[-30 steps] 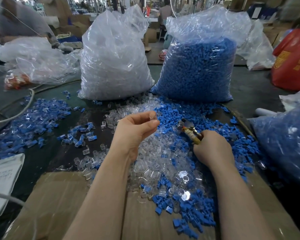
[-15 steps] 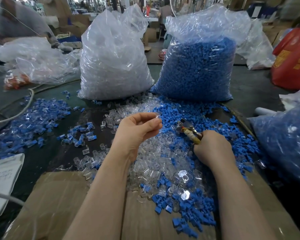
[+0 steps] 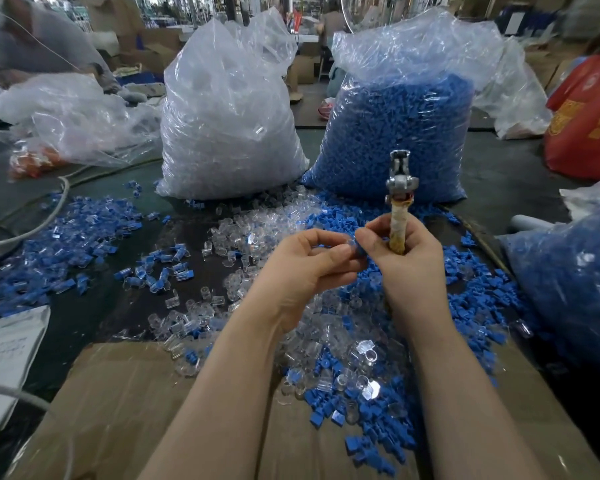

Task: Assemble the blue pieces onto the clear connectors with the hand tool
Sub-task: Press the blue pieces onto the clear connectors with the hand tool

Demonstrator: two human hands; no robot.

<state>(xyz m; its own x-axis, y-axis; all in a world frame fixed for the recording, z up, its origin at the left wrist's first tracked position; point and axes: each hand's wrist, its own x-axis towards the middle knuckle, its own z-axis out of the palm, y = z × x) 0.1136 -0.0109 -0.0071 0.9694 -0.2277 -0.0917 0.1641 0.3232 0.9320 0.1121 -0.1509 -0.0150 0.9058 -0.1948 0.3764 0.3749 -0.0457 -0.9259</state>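
My left hand (image 3: 309,265) pinches a clear connector (image 3: 350,242) at its fingertips, over the pile. My right hand (image 3: 404,258) meets it there, thumb and forefinger pinching a small blue piece (image 3: 360,250) against the connector. The same hand grips the hand tool (image 3: 399,199) by its tape-wrapped handle, metal jaws pointing straight up. Loose clear connectors (image 3: 329,327) and loose blue pieces (image 3: 471,299) lie mixed on the table under both hands. Assembled blue-and-clear parts (image 3: 66,237) are heaped at the left.
A bag of clear connectors (image 3: 229,109) and a bag of blue pieces (image 3: 399,133) stand behind the pile. Another blue-filled bag (image 3: 568,282) lies at the right, a red bag (image 3: 586,123) beyond it. Cardboard (image 3: 118,410) covers the near table edge; a cable (image 3: 32,226) runs at left.
My right hand rose from the pile and swung the tool upright. It now pinches a blue piece against the clear connector in my left hand, and both hands have come together.
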